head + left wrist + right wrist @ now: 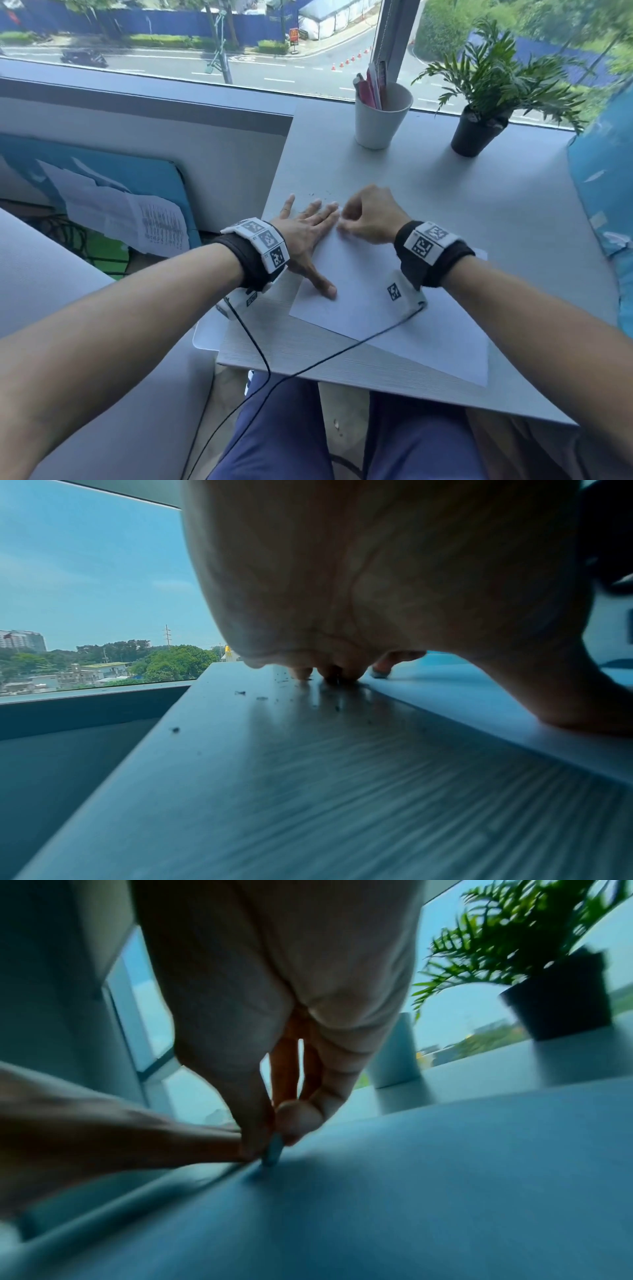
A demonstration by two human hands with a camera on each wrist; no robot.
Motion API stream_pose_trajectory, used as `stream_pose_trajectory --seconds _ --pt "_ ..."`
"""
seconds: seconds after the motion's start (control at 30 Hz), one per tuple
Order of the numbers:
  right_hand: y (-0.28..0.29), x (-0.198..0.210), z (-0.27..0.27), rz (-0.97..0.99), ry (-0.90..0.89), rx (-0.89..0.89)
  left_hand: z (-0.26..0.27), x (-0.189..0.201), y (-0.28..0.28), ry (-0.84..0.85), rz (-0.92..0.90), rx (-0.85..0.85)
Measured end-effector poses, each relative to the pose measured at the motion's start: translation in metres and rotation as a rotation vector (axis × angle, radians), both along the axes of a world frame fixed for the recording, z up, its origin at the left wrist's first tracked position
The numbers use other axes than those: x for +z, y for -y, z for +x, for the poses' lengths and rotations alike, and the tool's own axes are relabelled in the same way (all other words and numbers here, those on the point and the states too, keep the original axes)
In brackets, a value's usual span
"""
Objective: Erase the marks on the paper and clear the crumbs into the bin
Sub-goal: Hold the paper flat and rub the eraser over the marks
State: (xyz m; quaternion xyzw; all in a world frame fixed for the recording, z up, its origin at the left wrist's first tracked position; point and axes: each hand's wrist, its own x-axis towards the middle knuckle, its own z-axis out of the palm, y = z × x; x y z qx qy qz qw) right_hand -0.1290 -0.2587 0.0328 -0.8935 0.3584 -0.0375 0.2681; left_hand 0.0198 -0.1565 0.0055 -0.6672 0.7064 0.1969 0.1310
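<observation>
A white sheet of paper [376, 301] lies at an angle on the grey table [479, 205]. My left hand [308, 226] lies flat with spread fingers, pressing the sheet's far left corner and the table beside it. My right hand [366, 216] pinches a small pale eraser [274, 1150] between thumb and fingers, its tip down on the paper right next to the left fingertips. Dark eraser crumbs [240, 693] are scattered on the table by the left fingers, crumbs [313, 194] also just beyond them. I see no marks on the sheet. No bin is in view.
A white cup [380, 116] with pens stands at the back of the table, a potted plant [479, 133] to its right. A blue cushion [603, 192] borders the right edge. A black cable [308, 366] crosses the near edge. Loose papers [130, 216] lie down to the left.
</observation>
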Motion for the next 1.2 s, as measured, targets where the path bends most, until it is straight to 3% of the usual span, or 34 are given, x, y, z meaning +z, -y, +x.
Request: stream_pose_trajectory --seconds 0.07,0.23,0.33,0.47,0.6,0.73,0.87,0.97,1.0,1.1,1.13,1.2 --pt "-0.017 0.000 -0.001 0.017 -0.065 0.156 0.001 -0.001 -0.001 -0.003 -0.013 -0.001" --pt "0.006 0.000 -0.002 -0.019 0.015 -0.052 -0.002 0.004 -0.001 -0.003 0.012 -0.001" --pt "-0.020 0.000 -0.003 0.012 -0.060 0.152 -0.001 0.002 -0.001 -0.007 -0.006 0.007" --pt "0.006 0.002 -0.006 -0.009 0.005 -0.060 -0.003 0.003 0.000 -0.004 0.006 0.000" --pt "-0.015 -0.004 -0.006 0.042 -0.043 0.109 -0.002 0.004 0.000 -0.009 0.018 -0.019" --pt "0.005 -0.003 -0.010 0.019 0.038 -0.105 -0.006 0.005 0.002 0.035 0.033 -0.019" --pt "-0.021 -0.006 -0.010 0.044 -0.019 0.105 -0.005 0.004 0.002 0.048 0.021 -0.041" --pt "0.001 -0.002 -0.014 0.030 0.064 -0.098 -0.006 0.006 0.004 0.022 0.036 -0.045" --pt "-0.002 -0.002 -0.014 0.032 0.068 -0.093 -0.006 0.007 0.003 0.019 0.046 -0.041" --pt "-0.032 -0.005 -0.015 0.066 -0.014 0.160 -0.004 0.004 0.003 0.001 0.046 -0.031" --pt "-0.030 -0.004 -0.015 0.057 -0.025 0.163 -0.003 0.004 0.003 -0.004 0.046 -0.033" --pt "-0.008 -0.002 -0.015 0.016 0.030 0.006 -0.005 0.005 0.004 -0.007 0.055 -0.033"
